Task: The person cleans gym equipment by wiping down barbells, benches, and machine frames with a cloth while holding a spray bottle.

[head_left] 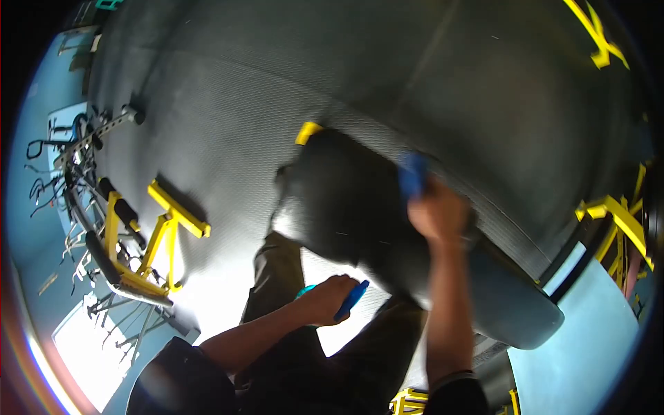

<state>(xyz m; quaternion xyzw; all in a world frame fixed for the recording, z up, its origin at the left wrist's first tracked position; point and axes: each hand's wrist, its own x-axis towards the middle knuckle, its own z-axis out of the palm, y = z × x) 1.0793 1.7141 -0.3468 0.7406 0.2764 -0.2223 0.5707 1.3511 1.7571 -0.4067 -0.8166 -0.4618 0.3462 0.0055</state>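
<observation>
Because it lay beneath everything, dark floor (228, 90): it spread past the right hand (443, 211) and the left hand (330, 301), textured and seamed, presumably so that heavy equipment stood firm.
Black padded bench (339, 194): it lay beneath the right hand and just beyond the left, close to the person's legs (277, 273), a place that seemed to put its padding within easy reach.
Yellow frame (179, 209): it stood well to the left of the left hand, probably splayed for balance.
Right grip: the hand was closed around a blue item (413, 173) over the padding, apparently to bring it to that surface; blur hid whether the two touched.
Left grip: the fingers were curled around a slim blue piece (351, 303) nearer the body, perhaps to leave the other side room.
Teal part (305, 291): it showed just behind the left hand; any join was hidden.
</observation>
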